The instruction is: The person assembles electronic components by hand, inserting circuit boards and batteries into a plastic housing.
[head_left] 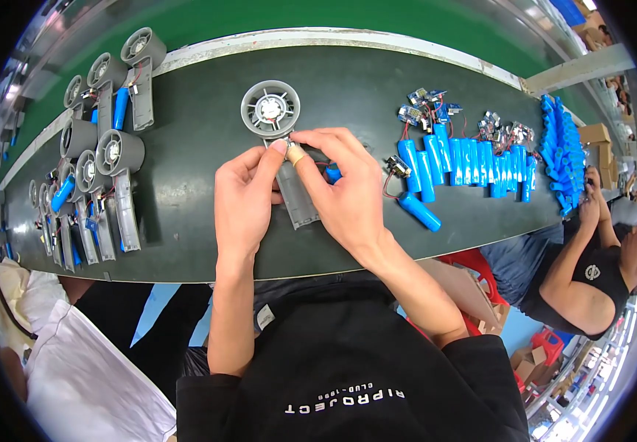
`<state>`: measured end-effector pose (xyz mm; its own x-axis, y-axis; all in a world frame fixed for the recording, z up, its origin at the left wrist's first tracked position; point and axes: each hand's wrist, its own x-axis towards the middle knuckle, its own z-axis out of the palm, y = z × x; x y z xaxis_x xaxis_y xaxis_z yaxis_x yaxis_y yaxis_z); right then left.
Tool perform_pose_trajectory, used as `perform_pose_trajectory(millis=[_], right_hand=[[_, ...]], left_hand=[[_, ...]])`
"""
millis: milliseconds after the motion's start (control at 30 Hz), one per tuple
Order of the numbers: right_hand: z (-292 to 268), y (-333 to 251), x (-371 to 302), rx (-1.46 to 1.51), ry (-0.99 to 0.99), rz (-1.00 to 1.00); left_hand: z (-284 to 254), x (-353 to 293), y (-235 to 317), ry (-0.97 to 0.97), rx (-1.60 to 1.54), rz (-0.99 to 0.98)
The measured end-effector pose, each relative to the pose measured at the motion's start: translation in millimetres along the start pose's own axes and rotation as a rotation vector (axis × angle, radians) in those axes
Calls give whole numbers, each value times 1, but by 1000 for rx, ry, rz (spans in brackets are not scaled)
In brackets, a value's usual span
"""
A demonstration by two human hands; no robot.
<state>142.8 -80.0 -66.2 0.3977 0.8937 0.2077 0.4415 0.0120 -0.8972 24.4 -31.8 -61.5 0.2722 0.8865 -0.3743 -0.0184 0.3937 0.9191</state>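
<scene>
On the dark worktop in front of me lies a grey fan housing [270,109], a round shell with a spoked hub and a trough-shaped handle [298,200] pointing toward me. My left hand [248,184] pinches at the neck between the round head and the handle. From the other side, my right hand [340,180] brings thumb and forefinger to the same spot. A tan covering wraps the tip of the right thumb. Between the fingertips is a small light-coloured part, mostly hidden. Behind the right hand shows a bit of a blue cylindrical battery [331,174].
Several grey fan housings [121,152] with handles stand grouped on the left. To the right lie rows of blue batteries [425,177] wired to small circuit boards [410,114], then a blue battery pile [560,151]. A co-worker [591,272] sits at far right. A pale rail [333,38] borders the far edge.
</scene>
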Motion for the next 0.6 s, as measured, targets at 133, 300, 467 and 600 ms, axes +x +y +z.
perform_pose_trajectory(millis=[133,300,467,600], right_hand=[[-6,-3,4,-70,-22,-22],[-8,-3,5,-96,-95,-14],[-17,-4,4,236,-231,184],[-27,1,9,721,-319,581]], left_hand=[[1,0,3,-21,9,3],[-1,1,-1,-16,16,11],[-1,-1,3,-52,-53,-6],[-7,-2,3,-97,-88,-37]])
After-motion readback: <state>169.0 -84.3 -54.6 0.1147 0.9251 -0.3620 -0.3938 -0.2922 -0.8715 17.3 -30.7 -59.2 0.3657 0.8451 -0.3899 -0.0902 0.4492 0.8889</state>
